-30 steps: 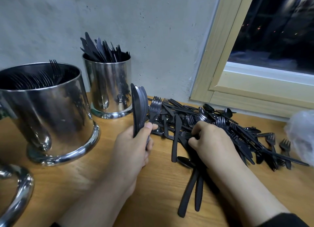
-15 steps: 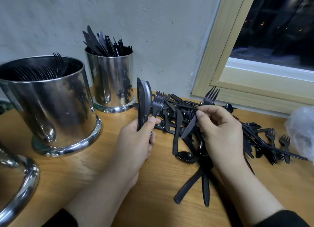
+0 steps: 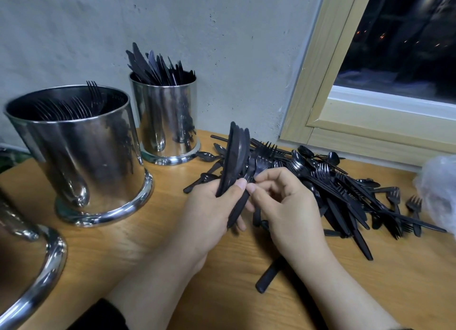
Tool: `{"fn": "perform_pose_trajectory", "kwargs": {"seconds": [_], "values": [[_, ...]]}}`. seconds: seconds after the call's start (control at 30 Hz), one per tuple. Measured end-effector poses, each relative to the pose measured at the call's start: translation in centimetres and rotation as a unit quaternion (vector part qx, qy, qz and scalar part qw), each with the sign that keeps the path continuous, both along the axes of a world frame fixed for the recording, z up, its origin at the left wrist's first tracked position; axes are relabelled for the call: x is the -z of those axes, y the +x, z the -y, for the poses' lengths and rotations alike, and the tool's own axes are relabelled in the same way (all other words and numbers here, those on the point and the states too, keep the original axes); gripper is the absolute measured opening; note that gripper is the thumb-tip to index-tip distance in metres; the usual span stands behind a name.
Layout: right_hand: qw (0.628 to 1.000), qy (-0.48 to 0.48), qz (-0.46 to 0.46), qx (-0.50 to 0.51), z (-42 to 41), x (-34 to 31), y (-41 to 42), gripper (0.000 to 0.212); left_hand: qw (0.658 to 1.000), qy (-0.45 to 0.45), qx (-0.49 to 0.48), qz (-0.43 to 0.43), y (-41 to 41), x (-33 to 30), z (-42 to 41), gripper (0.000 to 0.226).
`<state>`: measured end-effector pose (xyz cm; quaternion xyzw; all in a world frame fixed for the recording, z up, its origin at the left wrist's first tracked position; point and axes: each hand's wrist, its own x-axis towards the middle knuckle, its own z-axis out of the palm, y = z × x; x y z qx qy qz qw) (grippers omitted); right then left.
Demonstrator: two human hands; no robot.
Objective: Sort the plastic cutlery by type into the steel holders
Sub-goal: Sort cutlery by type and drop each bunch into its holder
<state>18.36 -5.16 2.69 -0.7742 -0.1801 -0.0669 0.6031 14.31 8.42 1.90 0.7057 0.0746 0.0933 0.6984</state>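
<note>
A moment ago the right hand [image 3: 288, 201] lifted a fork [image 3: 262, 157] clear of the pile [image 3: 345, 194]; now it has carried it across and pinches it against the bundle in the left hand [image 3: 209, 213]. The left hand grips several knives [image 3: 234, 157] upright, apparently with another fork beside them, though the black pieces blur together. The fork holder [image 3: 81, 157] stands near on the table [image 3: 222, 292], the knife holder [image 3: 167, 122] behind it by the wall. Much of the pile remains, so sorting looks far from done.
</note>
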Motion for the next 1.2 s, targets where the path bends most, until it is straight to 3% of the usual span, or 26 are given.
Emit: {"fn": "perform_pose_trajectory", "kwargs": {"seconds": [0.17,0.3,0.37,0.47,0.67,1.2], "values": [[0.997,-0.066,0.042,0.005,0.9,-0.2,0.7,0.014,0.998,0.032,0.052,-0.010,-0.1,0.2,-0.1,0.036],[0.980,-0.110,0.101,0.130,4.4,-0.4,3.4,0.014,0.999,0.033,0.018,-0.010,0.1,0.5,-0.5,0.037],[0.959,-0.206,0.108,0.159,6.0,-0.3,4.8,0.013,1.000,0.026,0.006,-0.011,0.3,0.6,-0.6,0.036],[0.928,-0.339,0.091,0.128,6.4,0.6,5.8,0.022,1.000,0.023,-0.011,-0.015,0.4,0.9,-0.5,0.035],[0.881,-0.457,0.082,0.093,5.2,0.6,5.6,0.030,0.999,0.026,-0.015,-0.021,0.4,0.9,-0.4,0.035],[0.891,-0.440,0.064,0.093,4.9,1.1,5.4,0.035,0.999,0.038,-0.016,-0.022,0.4,0.7,-0.1,0.036]]}}
